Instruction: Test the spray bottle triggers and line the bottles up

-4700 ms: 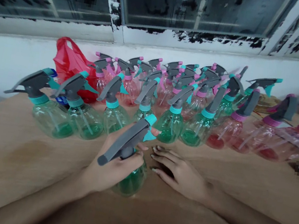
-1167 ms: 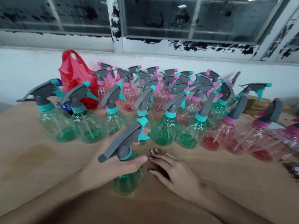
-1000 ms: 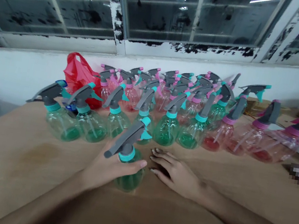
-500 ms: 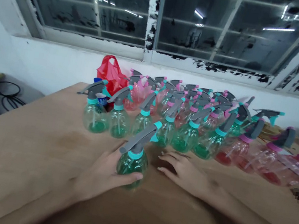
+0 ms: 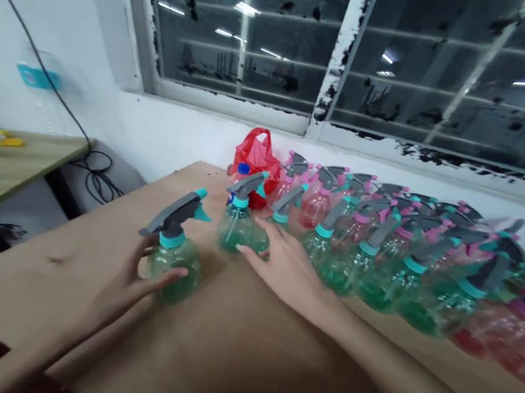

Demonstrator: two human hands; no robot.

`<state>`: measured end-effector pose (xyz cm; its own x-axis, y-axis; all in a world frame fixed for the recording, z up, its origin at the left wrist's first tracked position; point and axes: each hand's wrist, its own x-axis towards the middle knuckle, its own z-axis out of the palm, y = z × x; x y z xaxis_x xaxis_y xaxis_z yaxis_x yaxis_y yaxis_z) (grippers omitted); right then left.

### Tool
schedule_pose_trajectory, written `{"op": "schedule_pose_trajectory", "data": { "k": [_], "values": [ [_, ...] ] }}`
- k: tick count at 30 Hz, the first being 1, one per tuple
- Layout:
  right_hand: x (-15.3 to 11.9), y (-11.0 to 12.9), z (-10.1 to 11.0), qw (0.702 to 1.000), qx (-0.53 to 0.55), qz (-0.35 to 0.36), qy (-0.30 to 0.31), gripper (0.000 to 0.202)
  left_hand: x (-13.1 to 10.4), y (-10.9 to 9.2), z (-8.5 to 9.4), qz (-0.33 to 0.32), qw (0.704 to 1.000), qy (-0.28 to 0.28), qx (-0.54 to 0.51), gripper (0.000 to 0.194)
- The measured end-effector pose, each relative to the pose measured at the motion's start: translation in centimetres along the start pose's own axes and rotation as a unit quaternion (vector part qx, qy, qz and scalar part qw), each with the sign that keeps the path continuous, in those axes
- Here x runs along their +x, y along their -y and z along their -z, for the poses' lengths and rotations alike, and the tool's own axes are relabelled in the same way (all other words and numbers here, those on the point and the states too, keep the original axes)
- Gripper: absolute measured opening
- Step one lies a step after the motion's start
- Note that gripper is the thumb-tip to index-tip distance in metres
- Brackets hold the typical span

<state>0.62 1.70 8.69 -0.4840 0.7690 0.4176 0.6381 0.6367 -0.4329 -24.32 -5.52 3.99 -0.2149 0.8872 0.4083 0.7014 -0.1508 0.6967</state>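
Note:
My left hand (image 5: 141, 277) is wrapped around a clear green spray bottle (image 5: 176, 269) with a turquoise collar and grey trigger head, at the left of the table. Its thumb crosses the front of the bottle. My right hand (image 5: 289, 262) reaches to the left end of the bottle row, thumb and fingers apart. Its fingertips are close beside a green spray bottle (image 5: 236, 224) and partly cover another green spray bottle (image 5: 285, 211) behind them. Whether they touch either one I cannot tell.
Several green and pink spray bottles (image 5: 386, 286) stand in rows along the wall. A red plastic bag (image 5: 257, 155) and a blue-capped bottle (image 5: 243, 169) are behind the row's left end. A second table (image 5: 12, 173) and a coiled black cable (image 5: 98, 178) are at the left.
The view has turned left. My left hand has carried its spray bottle leftward, past the row's end. My right hand has moved left and forward to the leftmost bottles.

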Motion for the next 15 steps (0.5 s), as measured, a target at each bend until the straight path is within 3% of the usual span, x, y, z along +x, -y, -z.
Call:
{"op": "schedule_pose_trajectory", "data": {
  "k": [7, 12, 15],
  "values": [
    [3.4, 0.5, -3.3, 0.999, 0.000, -0.029, -0.032, 0.060, 5.3, 2.5, 1.9, -0.027, 0.999, 0.006, -0.044, 0.046],
    [4.7, 0.1, -4.2, 0.996, -0.011, -0.081, -0.015, 0.071, 8.7, 1.7, 0.9, -0.046, 0.996, 0.042, -0.056, 0.048],
    [5.2, -0.5, -5.1, 0.997, 0.014, -0.070, -0.033, 0.072, 9.5, 1.2, -0.1, -0.052, 0.996, 0.048, -0.045, 0.048]
  ]
}}
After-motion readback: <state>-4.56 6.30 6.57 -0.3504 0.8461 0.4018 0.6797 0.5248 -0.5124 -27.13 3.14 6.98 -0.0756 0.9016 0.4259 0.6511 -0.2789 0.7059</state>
